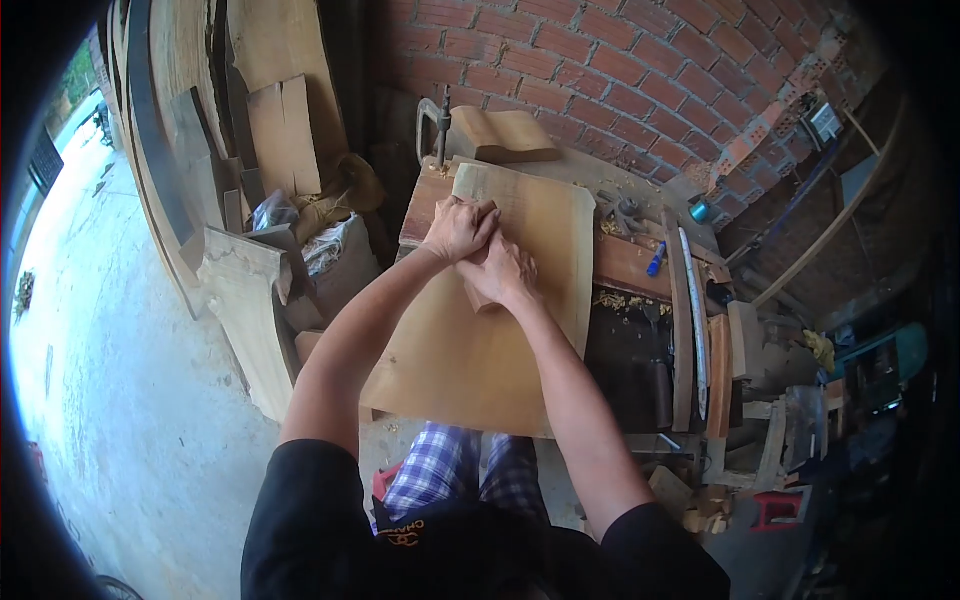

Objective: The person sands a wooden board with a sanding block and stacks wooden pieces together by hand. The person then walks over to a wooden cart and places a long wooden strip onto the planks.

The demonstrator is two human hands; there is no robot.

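Note:
A wide, light-brown wooden board [460,360] lies across the workbench in front of me, its near end overhanging toward my legs. On its upper part sits a reddish-brown wooden block [482,299], mostly covered by my hands. My left hand [460,229] is closed over the block's far end. Just nearer to me, my right hand [503,270] wraps around its middle, touching the left. The block's underside is hidden, so I cannot tell whether it carries a blade or sandpaper.
A metal clamp [443,125] and a curved wood piece [503,134] stand at the bench's back. To the right are a blue marker [656,259], long wooden strips [677,320], a dark-handled tool [663,390] and shavings [625,300]. Planks [285,130] lean at left; a brick wall [620,70] stands behind.

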